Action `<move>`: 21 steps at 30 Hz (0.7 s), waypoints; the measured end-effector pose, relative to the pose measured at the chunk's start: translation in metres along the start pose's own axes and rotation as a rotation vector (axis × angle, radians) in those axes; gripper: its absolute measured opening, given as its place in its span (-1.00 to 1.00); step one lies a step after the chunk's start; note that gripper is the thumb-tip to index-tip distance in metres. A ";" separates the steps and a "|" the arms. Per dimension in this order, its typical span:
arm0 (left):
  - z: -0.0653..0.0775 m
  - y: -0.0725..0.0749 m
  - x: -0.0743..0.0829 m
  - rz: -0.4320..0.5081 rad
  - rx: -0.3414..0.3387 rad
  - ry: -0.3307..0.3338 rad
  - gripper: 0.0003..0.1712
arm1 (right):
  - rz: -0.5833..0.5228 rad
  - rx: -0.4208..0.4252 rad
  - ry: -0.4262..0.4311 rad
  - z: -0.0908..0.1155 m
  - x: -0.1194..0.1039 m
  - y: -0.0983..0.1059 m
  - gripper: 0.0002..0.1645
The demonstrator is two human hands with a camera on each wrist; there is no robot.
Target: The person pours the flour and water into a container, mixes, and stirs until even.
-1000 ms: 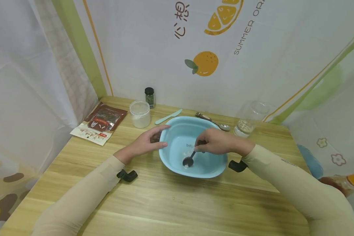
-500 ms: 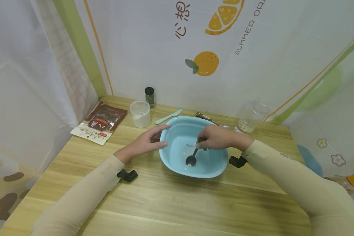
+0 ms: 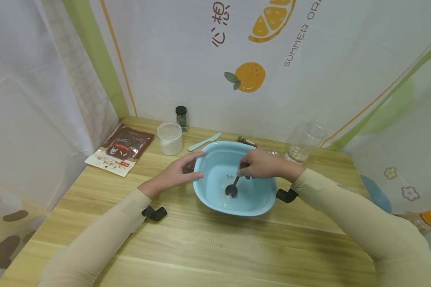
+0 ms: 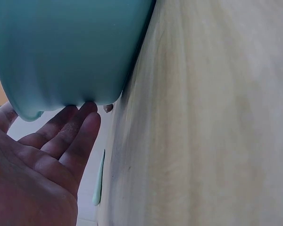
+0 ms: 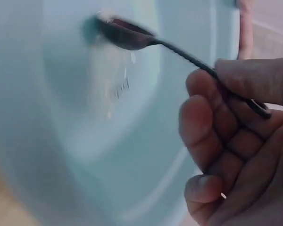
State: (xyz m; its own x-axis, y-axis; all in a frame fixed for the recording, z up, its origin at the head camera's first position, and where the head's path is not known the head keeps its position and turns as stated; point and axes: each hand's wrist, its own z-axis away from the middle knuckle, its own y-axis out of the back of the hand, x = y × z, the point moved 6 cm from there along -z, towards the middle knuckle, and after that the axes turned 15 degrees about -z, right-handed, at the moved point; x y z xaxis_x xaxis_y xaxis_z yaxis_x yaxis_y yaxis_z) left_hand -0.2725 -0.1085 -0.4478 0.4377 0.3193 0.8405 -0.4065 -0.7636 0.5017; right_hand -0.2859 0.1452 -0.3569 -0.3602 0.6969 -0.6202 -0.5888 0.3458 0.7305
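A light blue plastic basin [image 3: 209,190] stands on the wooden table with a little clear liquid and a few pale bits at its bottom. My left hand [image 3: 172,174] holds its left side, thumb at the rim and fingers against the outer wall, as the left wrist view shows [image 4: 42,169]. Inside the basin, my right hand [image 3: 261,164] pinches a small black spoon [image 3: 231,190] by its handle between thumb and forefinger. The right wrist view has the spoon's bowl [image 5: 127,36] low over the basin floor, with something pale at its tip.
Behind the basin lie a pale green knife [image 3: 204,142] and a dark-handled utensil [image 3: 247,141]. A jar of white powder [image 3: 170,139], a green spice bottle [image 3: 181,118] and a brown packet [image 3: 123,148] are at the back left. A clear glass [image 3: 305,141] stands back right.
My right hand has shifted the spoon slightly right, then a little up and back within the basin. My left hand has stayed at the basin's left side.
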 end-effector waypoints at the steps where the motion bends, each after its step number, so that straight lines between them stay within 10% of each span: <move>1: 0.000 0.000 0.000 0.001 0.000 0.000 -0.15 | -0.014 -0.004 0.009 -0.001 -0.001 -0.001 -0.72; 10: -0.001 0.000 0.000 0.001 -0.012 0.001 -0.15 | 0.000 0.150 -0.070 -0.001 0.009 0.013 -0.70; 21: -0.001 0.000 0.001 -0.004 -0.007 -0.002 -0.15 | -0.083 -0.071 0.031 0.001 -0.003 -0.008 -0.76</move>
State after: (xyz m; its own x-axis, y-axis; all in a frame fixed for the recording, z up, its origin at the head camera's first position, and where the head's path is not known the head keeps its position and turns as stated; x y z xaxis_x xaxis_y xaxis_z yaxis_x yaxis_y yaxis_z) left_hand -0.2729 -0.1079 -0.4471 0.4409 0.3216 0.8379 -0.4103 -0.7581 0.5069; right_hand -0.2791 0.1409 -0.3601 -0.3295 0.6478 -0.6869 -0.6671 0.3551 0.6549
